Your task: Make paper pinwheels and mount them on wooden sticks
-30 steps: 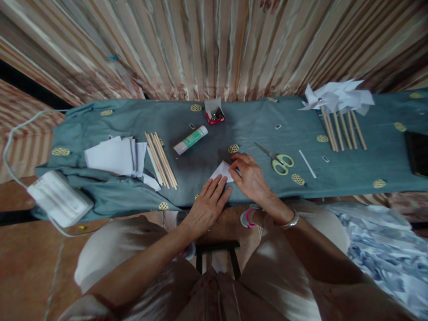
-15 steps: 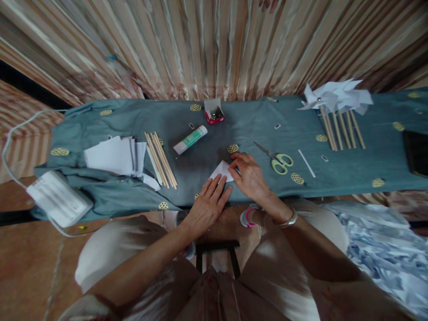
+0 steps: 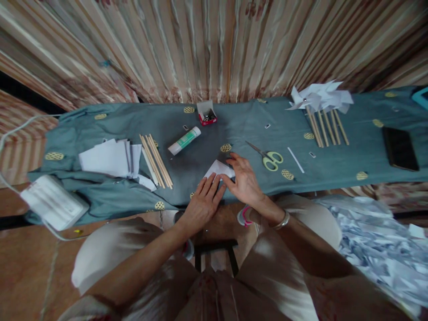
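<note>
A folded piece of white paper (image 3: pixel 219 167) lies on the cloth-covered table in front of me. My left hand (image 3: pixel 202 201) rests flat on its near edge, fingers stretched out. At the paper's right end is my right hand (image 3: pixel 246 182), its thumb and forefinger apart; the thumb lies by the near edge, close to my left fingers. Part of the paper is hidden under the fingers. Scissors (image 3: pixel 270 160) with light green handles lie to the right of it. Beyond the paper, to the left, is a glue stick (image 3: pixel 184 140).
Wooden sticks (image 3: pixel 156 161) and a stack of white paper (image 3: pixel 106 157) lie left. A red box of small metal pins (image 3: pixel 207 115) stands at the back. Paper pinwheels (image 3: pixel 321 98), a paper strip (image 3: pixel 296 160) and a phone (image 3: pixel 400 148) are right. A white power box (image 3: pixel 55 203) sits at the left edge.
My right thumb has slid left along the paper's near edge toward my left hand, and the right fingers have spread. My left hand stays on the paper. The whole view has shifted slightly.
</note>
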A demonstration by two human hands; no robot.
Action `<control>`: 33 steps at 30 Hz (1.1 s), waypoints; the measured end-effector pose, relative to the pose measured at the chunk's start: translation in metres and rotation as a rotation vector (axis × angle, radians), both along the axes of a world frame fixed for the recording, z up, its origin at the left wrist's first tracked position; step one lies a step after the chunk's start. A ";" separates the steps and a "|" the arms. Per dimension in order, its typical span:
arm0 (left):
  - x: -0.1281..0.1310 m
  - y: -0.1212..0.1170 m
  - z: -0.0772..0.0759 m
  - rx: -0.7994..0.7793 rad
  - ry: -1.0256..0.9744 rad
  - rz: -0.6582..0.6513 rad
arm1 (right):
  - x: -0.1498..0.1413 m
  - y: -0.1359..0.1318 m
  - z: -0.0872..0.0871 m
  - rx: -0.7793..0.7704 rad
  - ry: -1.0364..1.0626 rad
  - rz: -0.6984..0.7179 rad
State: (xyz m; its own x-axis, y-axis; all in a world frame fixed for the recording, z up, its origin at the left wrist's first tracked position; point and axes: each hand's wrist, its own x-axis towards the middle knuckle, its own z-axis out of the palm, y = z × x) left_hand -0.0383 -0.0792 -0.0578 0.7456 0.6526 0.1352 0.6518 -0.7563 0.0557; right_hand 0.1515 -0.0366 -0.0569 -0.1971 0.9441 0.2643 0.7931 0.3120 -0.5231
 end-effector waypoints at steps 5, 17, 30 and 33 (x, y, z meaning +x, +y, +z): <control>-0.002 0.001 -0.002 -0.014 0.042 -0.003 | 0.005 -0.005 -0.005 -0.058 -0.041 -0.010; -0.045 -0.018 -0.004 -0.018 -0.020 0.057 | 0.032 -0.012 -0.015 0.011 0.049 -0.051; -0.041 0.000 0.010 -0.032 -0.367 0.258 | 0.025 0.011 0.002 0.004 0.212 0.006; -0.020 0.027 0.005 -0.086 -0.449 0.258 | 0.019 0.021 0.004 -0.051 0.253 0.055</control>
